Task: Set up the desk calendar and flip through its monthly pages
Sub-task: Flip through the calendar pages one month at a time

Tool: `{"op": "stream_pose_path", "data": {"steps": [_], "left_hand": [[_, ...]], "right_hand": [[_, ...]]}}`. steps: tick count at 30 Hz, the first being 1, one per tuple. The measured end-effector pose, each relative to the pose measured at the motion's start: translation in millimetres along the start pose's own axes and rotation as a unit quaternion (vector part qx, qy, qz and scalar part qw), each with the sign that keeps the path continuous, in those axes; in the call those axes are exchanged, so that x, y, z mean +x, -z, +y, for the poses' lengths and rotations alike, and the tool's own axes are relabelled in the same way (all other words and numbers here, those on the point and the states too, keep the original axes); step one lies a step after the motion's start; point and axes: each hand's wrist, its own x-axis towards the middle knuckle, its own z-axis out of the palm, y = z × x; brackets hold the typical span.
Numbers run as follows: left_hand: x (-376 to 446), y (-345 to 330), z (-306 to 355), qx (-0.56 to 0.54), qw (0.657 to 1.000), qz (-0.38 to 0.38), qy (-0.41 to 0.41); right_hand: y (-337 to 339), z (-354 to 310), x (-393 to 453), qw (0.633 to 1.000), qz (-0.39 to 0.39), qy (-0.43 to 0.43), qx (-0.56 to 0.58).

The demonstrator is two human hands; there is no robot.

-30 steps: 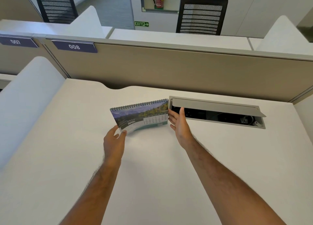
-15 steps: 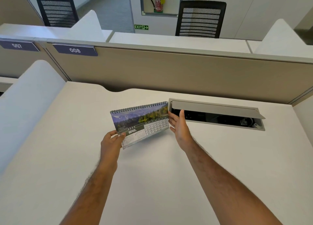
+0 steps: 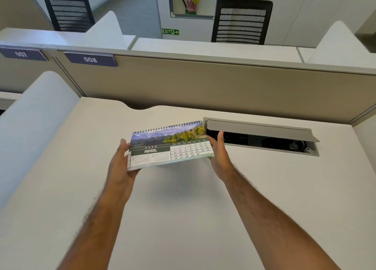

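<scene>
both hands grip desk calendar (image 3: pixel 171 147) ends: left hand (image 3: pixel 122 161), right hand (image 3: pixel 218 153).

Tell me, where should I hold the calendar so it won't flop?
Hold the calendar by its two short side edges, one hand from each side, as the left hand and right hand do now. It is wide and thin, with a spiral along the far edge, so a side grip probably keeps pages together.
</scene>
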Motion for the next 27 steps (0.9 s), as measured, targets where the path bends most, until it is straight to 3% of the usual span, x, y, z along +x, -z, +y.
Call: {"op": "stream_pose_path", "data": {"steps": [10,27], "left_hand": [[17,-7,35,-0.051,0.998,0.021,-0.035],[37,-2,27,-0.002,1.0,0.023,-0.021]], "right_hand": [[-2,-2,-5,1.0,0.015,0.012,-0.002],[-1,-4,-6,1.0,0.01,0.015,-0.007]]}}
